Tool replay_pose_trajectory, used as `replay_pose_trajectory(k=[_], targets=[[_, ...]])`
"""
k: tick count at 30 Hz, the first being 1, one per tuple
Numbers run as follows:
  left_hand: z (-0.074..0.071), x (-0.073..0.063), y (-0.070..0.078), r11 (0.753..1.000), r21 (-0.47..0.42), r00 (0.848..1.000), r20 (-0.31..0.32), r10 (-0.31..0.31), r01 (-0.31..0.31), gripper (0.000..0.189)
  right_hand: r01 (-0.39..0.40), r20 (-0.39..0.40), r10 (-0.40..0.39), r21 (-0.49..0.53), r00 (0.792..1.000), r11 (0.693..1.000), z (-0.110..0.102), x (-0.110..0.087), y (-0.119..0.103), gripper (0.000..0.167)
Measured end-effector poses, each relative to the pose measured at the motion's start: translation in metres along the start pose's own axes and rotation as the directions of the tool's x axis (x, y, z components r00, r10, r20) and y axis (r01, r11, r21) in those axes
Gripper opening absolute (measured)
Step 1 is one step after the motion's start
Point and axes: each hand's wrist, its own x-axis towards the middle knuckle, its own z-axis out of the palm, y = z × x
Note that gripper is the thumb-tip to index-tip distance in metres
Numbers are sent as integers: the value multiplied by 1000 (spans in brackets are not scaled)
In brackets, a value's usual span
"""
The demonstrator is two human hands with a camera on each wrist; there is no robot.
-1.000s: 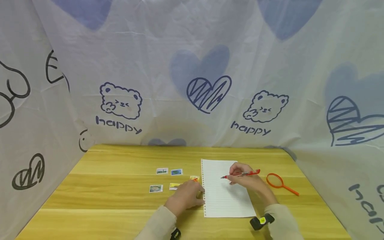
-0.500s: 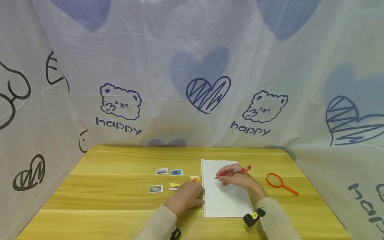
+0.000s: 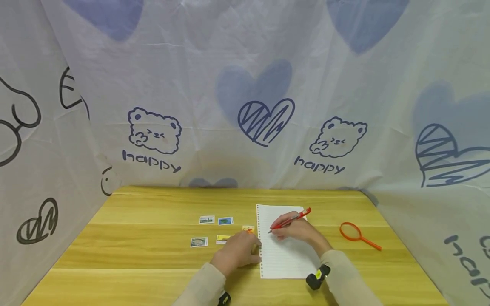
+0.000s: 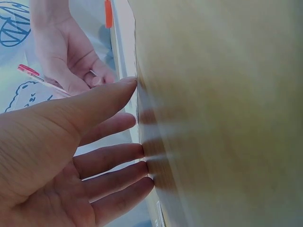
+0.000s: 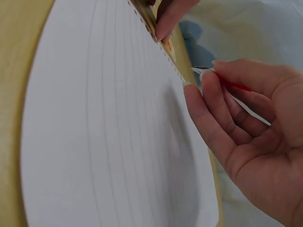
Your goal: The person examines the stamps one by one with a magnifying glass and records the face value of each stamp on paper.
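Note:
A sheet of white lined paper (image 3: pixel 287 259), with punched holes down its left edge, lies on the wooden table. My right hand (image 3: pixel 294 229) pinches a red pen (image 3: pixel 294 218) over the upper left part of the sheet. Its bare tip points left and down; whether it touches the paper I cannot tell. In the right wrist view, thumb and fingertips close around the pen (image 5: pixel 236 85) near its tip. My left hand (image 3: pixel 237 250) rests at the sheet's punched edge. Seen in the left wrist view, its fingers (image 4: pixel 118 156) are fairly straight, fingertips on the table.
Several small picture stamps lie left of the paper, among them a green one (image 3: pixel 199 242), a blue one (image 3: pixel 225 221) and a yellow one (image 3: pixel 222 239) partly behind the left hand. An orange magnifying glass (image 3: pixel 360 235) lies to the right. A printed cloth (image 3: pixel 214 127) hangs behind the table.
My right hand has moved left and slightly down across the sheet with the pen, toward the punched edge. The left hand, paper, stamps and magnifying glass have stayed in place.

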Motion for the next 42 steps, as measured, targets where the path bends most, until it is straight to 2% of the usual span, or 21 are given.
replay_pose_trajectory(k=[4, 14, 25, 32, 42], targets=[[0, 0, 0, 1000, 3, 1000, 2, -4, 4, 36, -15, -1, 15, 50, 1000, 999, 3, 2, 4, 21], [0, 1, 0, 1000, 3, 1000, 5, -7, 7, 36, -62, -69, 62, -1, 996, 998, 13, 8, 13, 18], [0, 0, 1, 1000, 3, 1000, -8, -6, 6, 35, -166, -173, 159, -27, 972, 986, 21, 10, 10, 13], [0, 0, 2, 1000, 4, 1000, -2, 0, 0, 34, -143, -183, 130, -56, 974, 988, 22, 10, 8, 14], [-1, 1, 4, 999, -14, 999, 9, -32, 32, 34, -182, -235, 171, -23, 957, 983, 25, 12, 12, 15]])
